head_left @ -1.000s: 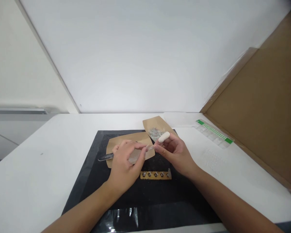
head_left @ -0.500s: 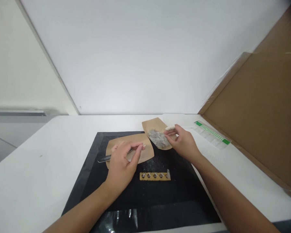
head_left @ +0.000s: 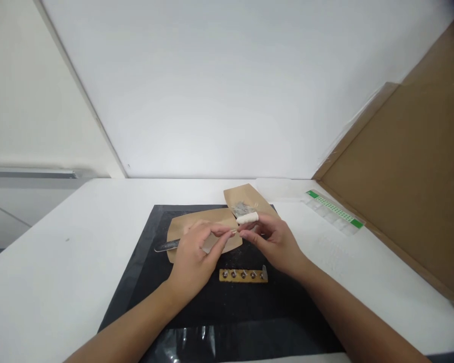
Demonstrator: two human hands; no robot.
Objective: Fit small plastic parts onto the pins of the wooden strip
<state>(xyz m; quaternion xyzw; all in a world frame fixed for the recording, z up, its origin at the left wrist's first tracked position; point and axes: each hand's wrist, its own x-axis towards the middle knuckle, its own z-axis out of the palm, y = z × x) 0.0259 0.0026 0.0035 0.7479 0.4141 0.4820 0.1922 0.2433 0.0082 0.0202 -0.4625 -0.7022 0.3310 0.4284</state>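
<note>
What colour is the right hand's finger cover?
The finger cover is off-white; head view shows it best.

Shows a white wall (head_left: 219, 91) rising behind the back edge of a white counter (head_left: 53, 282); has a tall brown board (head_left: 412, 191) standing aslant along the right side; includes a clear pack (head_left: 331, 216) with a green strip (head_left: 336, 208), lying near the board's foot; has, far left, a grey rail (head_left: 30, 174) below a cream panel (head_left: 34, 91)
</note>
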